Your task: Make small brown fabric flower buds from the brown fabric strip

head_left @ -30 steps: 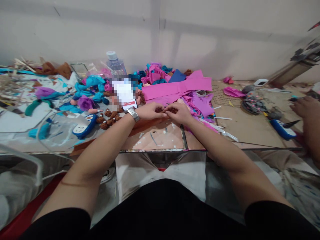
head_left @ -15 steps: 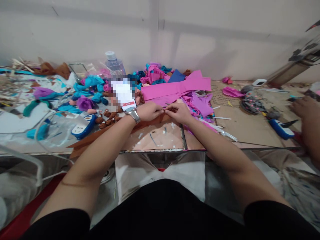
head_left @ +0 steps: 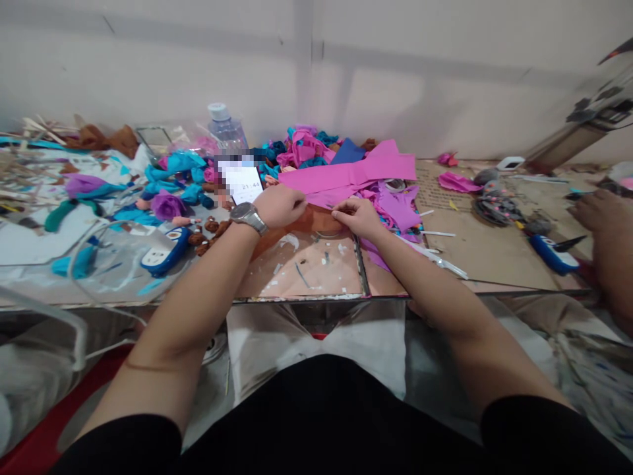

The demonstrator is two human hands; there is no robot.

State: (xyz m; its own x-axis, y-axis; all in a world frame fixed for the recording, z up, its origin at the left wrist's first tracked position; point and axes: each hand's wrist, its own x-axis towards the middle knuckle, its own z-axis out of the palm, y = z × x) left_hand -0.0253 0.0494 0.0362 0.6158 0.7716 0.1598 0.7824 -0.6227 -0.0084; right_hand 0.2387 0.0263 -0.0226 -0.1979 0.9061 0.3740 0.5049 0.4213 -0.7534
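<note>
A strip of brown crepe paper (head_left: 316,220) lies between my hands, just above the tabletop's near part. My left hand (head_left: 281,206), with a metal watch at the wrist, is curled closed over the strip's left part; what its fingers hold is hidden. At the strip's right end, my right hand (head_left: 358,216) pinches the paper between thumb and fingers. Just behind the hands are pink crepe paper strips (head_left: 346,174). A phone (head_left: 242,181) with a lit screen stands behind my left wrist. Brown crumpled paper balls (head_left: 211,229) lie left of that wrist.
A water bottle (head_left: 226,128) stands near the wall. Blue power strips (head_left: 167,252) lie at left and right. Scissors (head_left: 445,262) rest right of my right forearm. Crumpled coloured paper (head_left: 168,204) covers the left side. Another person's hand (head_left: 596,211) is at far right.
My hands were together and are now apart; the left moved leftward and up. The brown strip's long tail no longer shows under my left forearm, and the strip now shows between my hands.
</note>
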